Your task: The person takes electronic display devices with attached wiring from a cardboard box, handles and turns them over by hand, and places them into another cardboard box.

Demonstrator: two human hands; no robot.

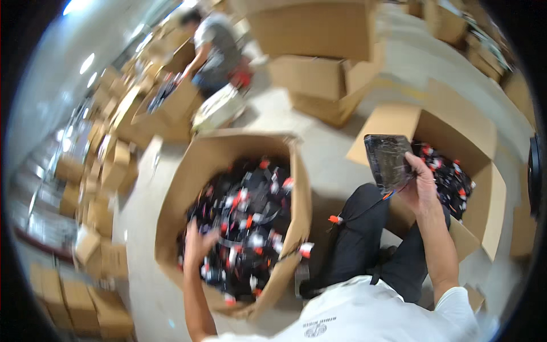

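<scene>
My right hand [420, 185] is closed on a dark, flat rectangular pack [387, 162] with a shiny, wrinkled surface, held up beside the right-hand box. A thin cable hangs from its lower end, with an orange-and-white connector [336, 219] above my leg. My left hand [198, 242] reaches into the large cardboard box [171, 222] on the left, thumb and fingers apart and somewhat blurred. It is over a heap of dark packs and cables [245, 216] with red and white connectors. Whether its fingertips touch the heap I cannot tell.
An open carton [490, 188] to my right holds more dark cabled pieces [450, 176]. Ahead stands another open carton [319, 80]. Farther left, a person [216, 51] bends at a box [171, 114] beside a pale sack [219, 108]. Stacked cartons [94, 302] line the left side.
</scene>
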